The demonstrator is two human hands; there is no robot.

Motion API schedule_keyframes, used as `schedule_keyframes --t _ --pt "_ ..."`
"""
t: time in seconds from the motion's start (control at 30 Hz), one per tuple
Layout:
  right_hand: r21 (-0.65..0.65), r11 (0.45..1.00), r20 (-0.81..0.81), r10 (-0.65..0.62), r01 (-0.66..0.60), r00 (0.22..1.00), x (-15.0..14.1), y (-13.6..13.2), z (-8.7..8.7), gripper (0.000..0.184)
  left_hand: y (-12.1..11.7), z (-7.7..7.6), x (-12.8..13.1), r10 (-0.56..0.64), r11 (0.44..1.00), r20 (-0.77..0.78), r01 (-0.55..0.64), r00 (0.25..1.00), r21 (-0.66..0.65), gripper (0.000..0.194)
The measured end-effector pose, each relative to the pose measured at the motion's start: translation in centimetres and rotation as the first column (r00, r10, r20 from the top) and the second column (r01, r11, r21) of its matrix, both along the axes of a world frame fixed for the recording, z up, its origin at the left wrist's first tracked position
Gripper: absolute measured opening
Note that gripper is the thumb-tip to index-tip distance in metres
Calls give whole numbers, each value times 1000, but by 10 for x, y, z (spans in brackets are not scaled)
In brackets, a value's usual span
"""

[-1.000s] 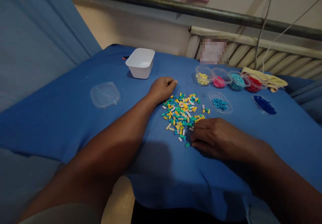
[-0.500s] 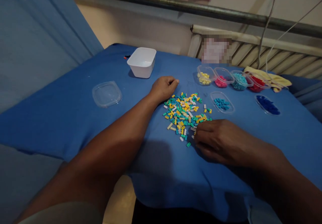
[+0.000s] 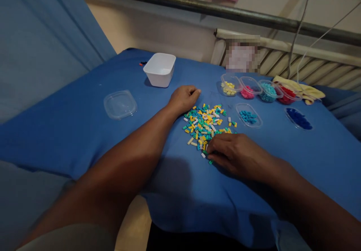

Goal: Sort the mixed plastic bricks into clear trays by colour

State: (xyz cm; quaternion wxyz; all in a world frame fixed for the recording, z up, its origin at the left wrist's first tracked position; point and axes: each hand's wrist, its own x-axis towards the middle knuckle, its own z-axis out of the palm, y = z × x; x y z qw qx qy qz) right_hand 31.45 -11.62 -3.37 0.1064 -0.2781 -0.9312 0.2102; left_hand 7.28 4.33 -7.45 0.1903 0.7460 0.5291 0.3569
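A loose pile of small toy building bricks (image 3: 204,120) in yellow, teal, green, white and blue lies on the blue cloth. At its far left edge rests my left hand (image 3: 184,100), its fingers curled under into a closed shape. The inside of that hand is hidden. Over the near right side of the pile is my right hand (image 3: 234,151), its thumb and fingers bent together with the tips down among the bricks. A green brick (image 3: 205,152) shows right at those fingertips. Whether anything is pinched there I cannot make out.
A white tub (image 3: 160,79) and a clear lid (image 3: 120,105) stand to the left. Clear containers of yellow (image 3: 229,89), pink (image 3: 247,92), turquoise (image 3: 267,91) and red bricks (image 3: 287,94) line the back right. Nearer are trays of blue (image 3: 248,117) and dark blue bricks (image 3: 298,118).
My right hand has shifted left along the near edge of the pile, its fingertips now by a green brick. The left hand has stayed put.
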Motion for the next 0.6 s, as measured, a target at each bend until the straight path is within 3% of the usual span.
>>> schedule_keyframes --t 0.3,0.4,0.47,0.53,0.6 --pt "-52 998 -54 -28 26 998 -1 -3 3 12 -1 2 1 8 1000 -9 -8 1000 -10 45" --pt "16 983 -135 -178 182 975 18 10 11 13 -1 2 1 6 1000 -5 -6 1000 -6 45" --pt "102 918 -225 -353 382 908 40 25 12 19 0 1 0 -1 1000 6 1 1000 -10 43" --pt "161 808 -268 -517 567 813 64 42 7 27 2 -1 -1 -5 1000 9 5 1000 -14 43" --pt "187 718 -272 -617 670 738 86 58 -2 33 3 -1 -1 -3 1000 7 4 1000 -13 43"
